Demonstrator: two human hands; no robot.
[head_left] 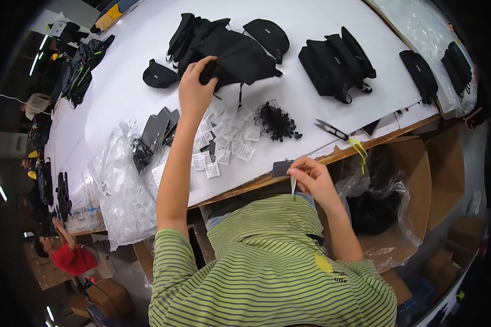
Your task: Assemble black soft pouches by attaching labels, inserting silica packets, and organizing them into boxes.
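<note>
My left hand (196, 90) reaches to the far side of the table, its fingers and thumb closed on the near edge of a black fabric pouch (240, 57). That pouch lies on a pile of black bags (191, 34). By the table's front edge, my right hand (316, 182) pinches a dark grey tag (281, 168) with a white label (293, 184) hanging below. Between the hands lie loose white labels (223, 133), a tangle of black cords (278, 120) and a stack of dark grey cards (157, 129).
Thread snips (333, 129) with a yellow loop lie near the front edge. Black pouches (337, 65) stand at the right. Clear plastic bags (120, 185) hang over the left edge. An open carton (414, 196) sits below right. A person in red (73, 259) works at far left.
</note>
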